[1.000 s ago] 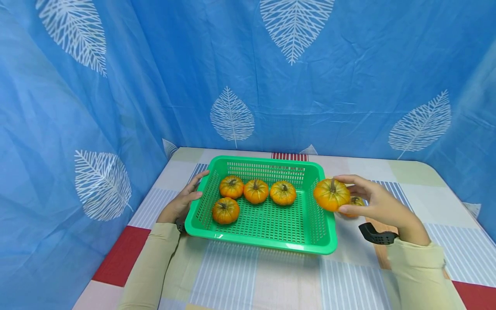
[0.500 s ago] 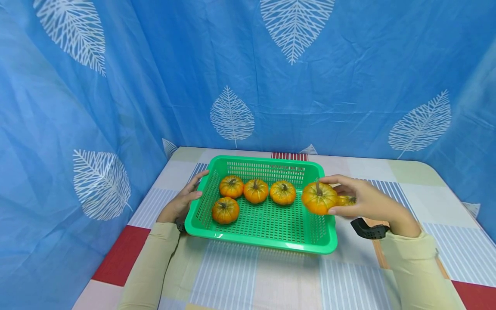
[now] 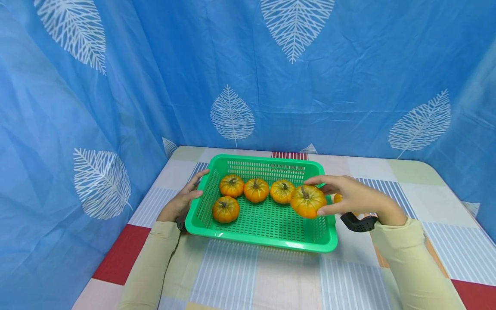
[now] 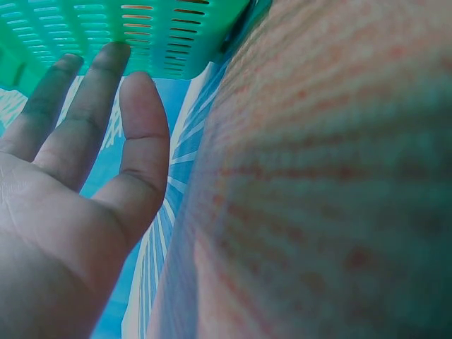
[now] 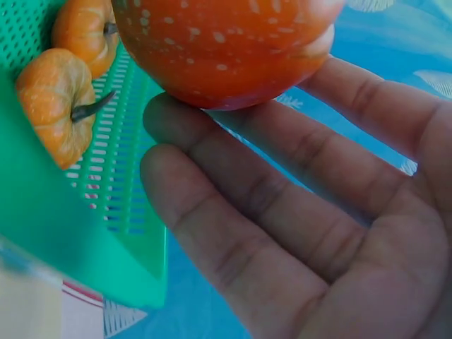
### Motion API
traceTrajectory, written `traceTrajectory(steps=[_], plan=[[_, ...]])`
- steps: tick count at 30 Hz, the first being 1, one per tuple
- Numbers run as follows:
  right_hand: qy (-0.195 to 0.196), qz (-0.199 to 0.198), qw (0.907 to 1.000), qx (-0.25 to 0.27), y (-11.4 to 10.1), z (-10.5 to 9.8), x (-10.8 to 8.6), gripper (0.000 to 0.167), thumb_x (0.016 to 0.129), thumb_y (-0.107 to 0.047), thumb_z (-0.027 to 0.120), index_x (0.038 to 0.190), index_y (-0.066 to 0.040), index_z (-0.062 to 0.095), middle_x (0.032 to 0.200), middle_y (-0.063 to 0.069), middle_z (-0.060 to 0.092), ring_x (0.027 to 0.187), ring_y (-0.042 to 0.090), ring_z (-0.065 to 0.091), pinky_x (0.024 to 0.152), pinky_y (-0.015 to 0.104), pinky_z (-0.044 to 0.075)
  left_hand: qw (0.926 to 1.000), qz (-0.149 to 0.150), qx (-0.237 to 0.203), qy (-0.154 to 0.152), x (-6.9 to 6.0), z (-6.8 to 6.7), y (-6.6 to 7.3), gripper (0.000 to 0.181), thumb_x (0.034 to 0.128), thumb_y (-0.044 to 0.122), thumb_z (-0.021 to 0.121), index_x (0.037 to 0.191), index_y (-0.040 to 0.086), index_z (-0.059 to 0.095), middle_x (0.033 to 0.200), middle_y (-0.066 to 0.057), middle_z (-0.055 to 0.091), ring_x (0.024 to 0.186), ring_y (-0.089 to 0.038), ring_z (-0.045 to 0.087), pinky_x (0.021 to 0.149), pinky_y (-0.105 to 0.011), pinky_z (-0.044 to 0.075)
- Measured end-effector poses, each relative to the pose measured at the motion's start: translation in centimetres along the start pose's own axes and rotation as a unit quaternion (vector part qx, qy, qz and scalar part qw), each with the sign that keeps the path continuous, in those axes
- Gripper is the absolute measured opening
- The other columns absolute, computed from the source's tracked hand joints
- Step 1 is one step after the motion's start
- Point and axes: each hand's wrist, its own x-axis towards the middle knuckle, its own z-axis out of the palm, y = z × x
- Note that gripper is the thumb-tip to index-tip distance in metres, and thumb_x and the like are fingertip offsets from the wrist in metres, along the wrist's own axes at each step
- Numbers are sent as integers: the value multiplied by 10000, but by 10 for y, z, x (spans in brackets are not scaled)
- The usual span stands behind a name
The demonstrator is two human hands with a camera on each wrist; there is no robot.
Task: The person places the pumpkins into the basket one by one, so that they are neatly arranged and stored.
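Note:
A small orange pumpkin [image 3: 308, 202] with yellow streaks is held above the right part of a green plastic basket [image 3: 255, 242]. My right hand [image 3: 350, 198] grips it between thumb and fingers; its speckled orange underside fills the top of the right wrist view. Inside the basket, several similar pumpkins [image 3: 255, 190] sit toward the left and back. My left hand [image 3: 182, 201] rests against the basket's left side, fingers extended, touching the perforated wall [image 4: 155, 32] in the left wrist view. Mostly hidden behind my right hand, another pumpkin [image 3: 338, 198] shows on the table.
A patchwork-patterned tablecloth [image 3: 286, 280] covers the table. Blue curtains [image 3: 348, 107] with white leaf prints close off the back and sides. Both wrists wear black straps [image 3: 358, 223]. The basket's front right floor shows bare mesh.
My right hand has carried the pumpkin leftward, from over the basket's right rim to inside its outline. My left hand and the basket stay in place.

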Motion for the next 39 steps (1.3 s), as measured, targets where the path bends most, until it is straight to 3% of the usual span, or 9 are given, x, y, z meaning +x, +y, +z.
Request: traceTrajectory(steps=[5,19,25,30,34,39], plan=[[-269,23,9996,-88,-3,-2,10,619,954,-185,864,1483,-9,595,1469,189,637,1215,356,716,1048,559,584,10000,-31,24,36,0,1,1,759,1095,365,603,1727,257,196,1715,-361,68,1329,-81,545,1077,-320,557],[-981,-16,9939,507,-7,2,49,654,945,-154,868,1485,66,572,1513,256,566,1276,376,676,1120,533,538,10000,-10,-45,-32,-1,-1,0,756,1103,331,589,1731,242,176,1714,-375,48,1327,-77,560,1079,-334,562],[-1123,-111,9930,351,-7,8,63,660,938,-143,867,1490,63,570,1517,231,577,1334,401,600,1092,526,562,9999,-82,-88,32,0,-1,-1,743,1097,319,591,1724,266,195,1720,-359,59,1324,-80,560,1074,-327,564],[-1176,-261,9927,117,-5,15,73,655,930,-166,874,1477,53,590,1493,216,600,1243,343,613,1005,485,598,9998,-104,-134,41,1,-1,-2,739,1089,309,604,1715,270,214,1715,-343,88,1319,-86,567,1060,-315,572],[-1286,-230,9914,69,-3,20,82,646,927,-166,877,1465,58,599,1458,210,623,1184,327,626,996,514,603,9999,-67,-146,-3,2,-2,-2,728,1092,310,600,1713,286,220,1703,-343,111,1312,-95,575,1061,-335,575],[-1478,-90,9890,13,-3,24,92,649,919,-172,890,1464,40,608,1469,195,627,1239,348,633,1020,484,604,9999,-63,-98,-25,2,-2,-2,727,1094,307,593,1714,284,212,1709,-348,96,1318,-89,574,1067,-346,576]])
